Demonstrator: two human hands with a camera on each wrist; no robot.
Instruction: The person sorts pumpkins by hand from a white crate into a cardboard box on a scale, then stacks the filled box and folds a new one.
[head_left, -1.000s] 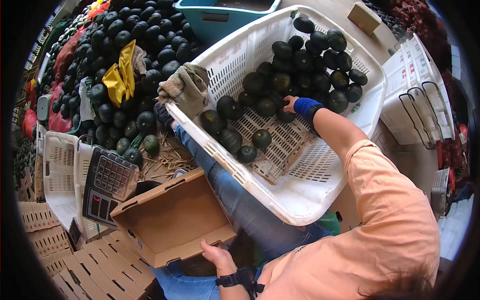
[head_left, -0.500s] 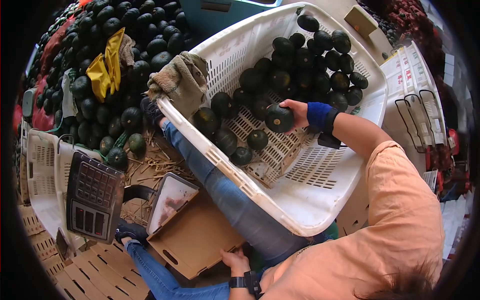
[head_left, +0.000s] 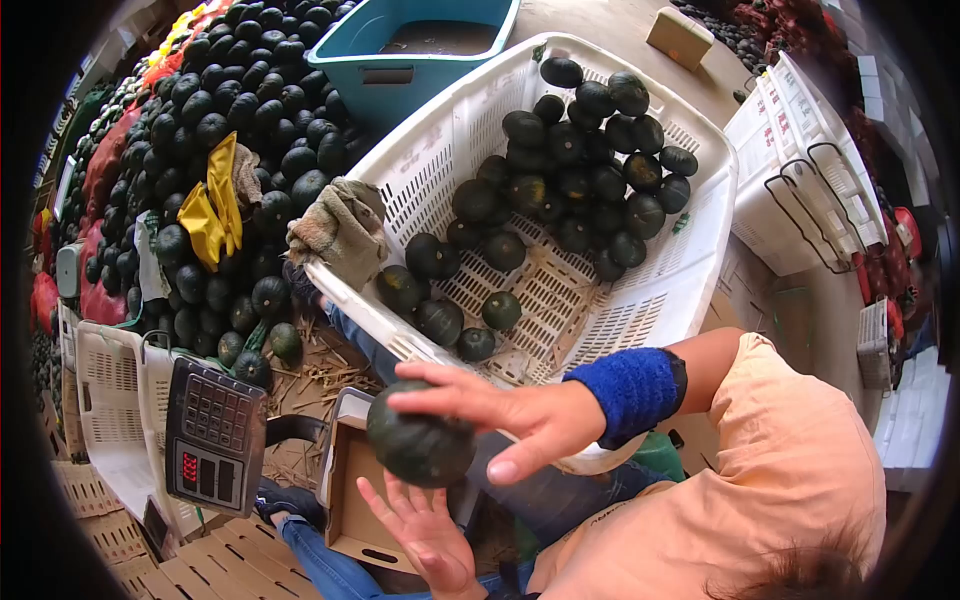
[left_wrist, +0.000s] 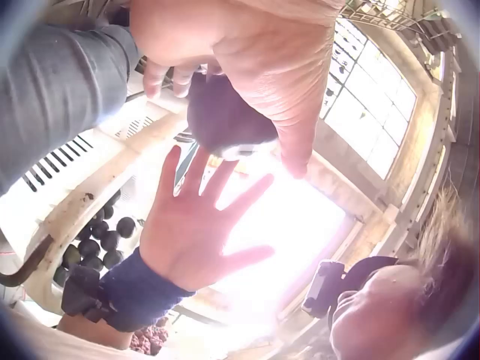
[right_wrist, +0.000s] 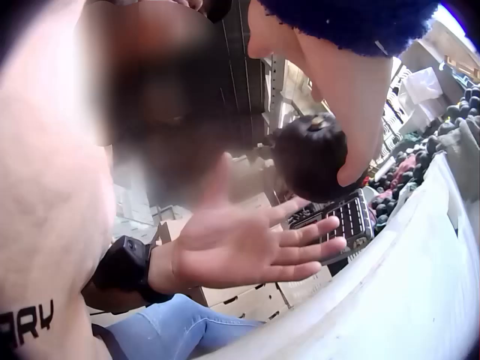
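Observation:
A dark green round squash (head_left: 420, 438) is up over the cardboard box (head_left: 350, 480), between my two hands. My right hand (head_left: 520, 405), with a blue wristband, reaches across its upper side with straight fingers, thumb standing apart. Below the squash, my left hand (head_left: 425, 530) is turned palm up with fingers spread, its fingertips right at the underside. In the left wrist view, the right hand (left_wrist: 191, 225) shows spread fingers close to the squash (left_wrist: 225, 116). The right wrist view shows the left palm (right_wrist: 240, 247) beside the squash (right_wrist: 311, 157).
A white slatted crate (head_left: 660, 320) with many squashes stands in front, a cloth (head_left: 345, 225) over its corner. A scale display (head_left: 215, 430) is at left. Behind lie a squash heap (head_left: 280, 130), yellow gloves (head_left: 212, 215) and a blue tub (head_left: 350, 50).
My right hand has lifted a squash from the crate and brought it over to the left hand. The left hand has let go of the cardboard box, which now rests by the scale.

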